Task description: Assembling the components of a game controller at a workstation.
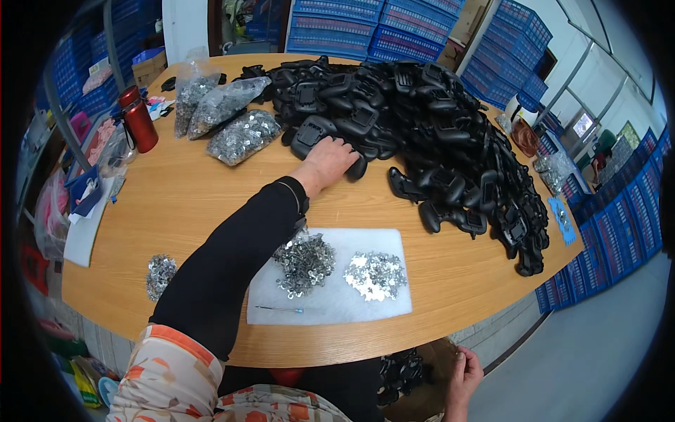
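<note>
My left hand (329, 166) reaches across the table to the near edge of a big heap of black game controllers (394, 105). Its fingers are curled over one black game controller (313, 133) at the heap's left end. Low on the right, beyond the table's front edge, my right hand (465, 376) is beside an open cardboard box (432, 394) with black parts in it. Thumb and fingers there are closed together; what they hold, if anything, is too small to make out. A white foam mat (337, 316) in front of me bears two piles of small metal pieces (306, 264) and a thin screwdriver (280, 309).
Clear bags of metal pieces (244, 137) lie at the table's far left, near a red flask (138, 119). A small metal pile (161, 276) sits by my left elbow. Stacked blue crates (612, 225) stand at the right and behind the table (211, 197).
</note>
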`<state>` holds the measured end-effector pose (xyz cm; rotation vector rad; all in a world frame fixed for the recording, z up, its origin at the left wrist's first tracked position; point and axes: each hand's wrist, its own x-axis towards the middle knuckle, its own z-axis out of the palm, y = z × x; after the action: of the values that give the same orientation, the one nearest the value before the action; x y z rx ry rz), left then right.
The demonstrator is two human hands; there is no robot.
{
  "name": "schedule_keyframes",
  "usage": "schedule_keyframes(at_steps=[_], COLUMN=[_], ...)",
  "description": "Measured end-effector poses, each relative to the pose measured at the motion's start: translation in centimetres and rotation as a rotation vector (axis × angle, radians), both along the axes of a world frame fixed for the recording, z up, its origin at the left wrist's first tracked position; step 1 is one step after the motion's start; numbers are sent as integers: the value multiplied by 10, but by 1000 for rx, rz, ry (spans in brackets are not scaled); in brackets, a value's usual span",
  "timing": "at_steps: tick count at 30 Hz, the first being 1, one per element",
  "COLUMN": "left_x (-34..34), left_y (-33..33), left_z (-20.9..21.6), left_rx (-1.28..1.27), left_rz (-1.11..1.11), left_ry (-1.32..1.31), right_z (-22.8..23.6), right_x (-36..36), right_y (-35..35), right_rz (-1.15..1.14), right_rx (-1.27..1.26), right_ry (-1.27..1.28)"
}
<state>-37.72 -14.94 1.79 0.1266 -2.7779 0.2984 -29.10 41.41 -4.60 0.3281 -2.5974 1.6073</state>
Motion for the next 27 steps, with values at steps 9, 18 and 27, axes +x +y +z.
schedule_keyframes(at_steps=[9,18,27], left_x=[69,210,301], left_y=[9,35,104], left_z=[72,87,60], left_rx=[622,1769,2127], left_rz=[35,-191,-213], left_ry=[242,-21,-9], right_z=[31,74,85], right_x=[12,54,70], right_y=[-35,-120,-190], right_rz=[139,437,597], right_rx=[-107,-172,-90], right_ry=[56,42,107])
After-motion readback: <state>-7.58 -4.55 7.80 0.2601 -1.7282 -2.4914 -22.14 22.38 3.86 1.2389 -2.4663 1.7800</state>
